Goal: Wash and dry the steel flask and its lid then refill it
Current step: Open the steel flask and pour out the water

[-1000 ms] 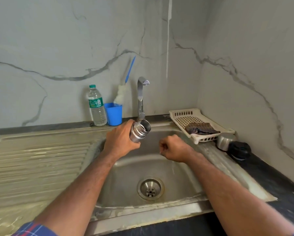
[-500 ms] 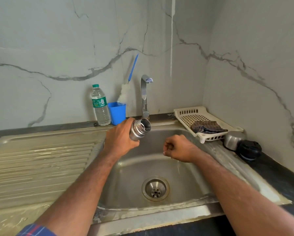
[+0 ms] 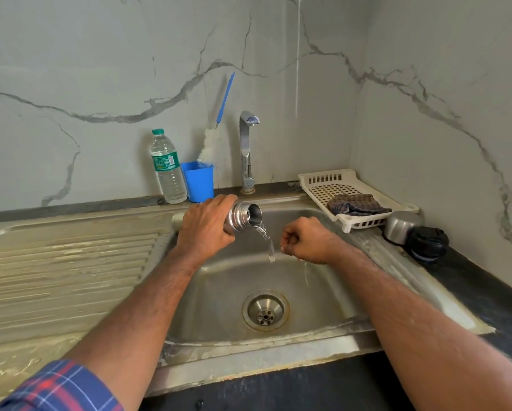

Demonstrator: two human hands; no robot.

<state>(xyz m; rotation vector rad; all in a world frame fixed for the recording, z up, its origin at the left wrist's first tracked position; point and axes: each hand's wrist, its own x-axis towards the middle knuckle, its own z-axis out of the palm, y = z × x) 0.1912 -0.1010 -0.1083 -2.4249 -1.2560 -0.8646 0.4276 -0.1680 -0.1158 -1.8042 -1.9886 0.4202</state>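
Observation:
My left hand (image 3: 205, 225) grips the steel flask (image 3: 242, 218), tipped on its side over the sink (image 3: 317, 295) with its open mouth pointing right. A thin stream of water (image 3: 266, 238) pours from the mouth into the basin. To the right of the stream, my right hand (image 3: 306, 240) hangs curled in a loose fist with nothing in it. The flask's steel cup (image 3: 400, 226) and black lid (image 3: 429, 241) lie on the sink's right rim. A tap (image 3: 246, 149) stands behind the flask, with no water running from it.
A plastic water bottle (image 3: 167, 167) and a blue cup (image 3: 197, 181) holding a bottle brush (image 3: 216, 134) stand at the back wall. A cream plastic tray (image 3: 355, 200) with a checked cloth (image 3: 357, 204) sits at the back right. The ribbed drainboard (image 3: 64, 268) lies left.
The flask has tipped further down and water now runs out of its mouth. My right hand has stayed curled beside it.

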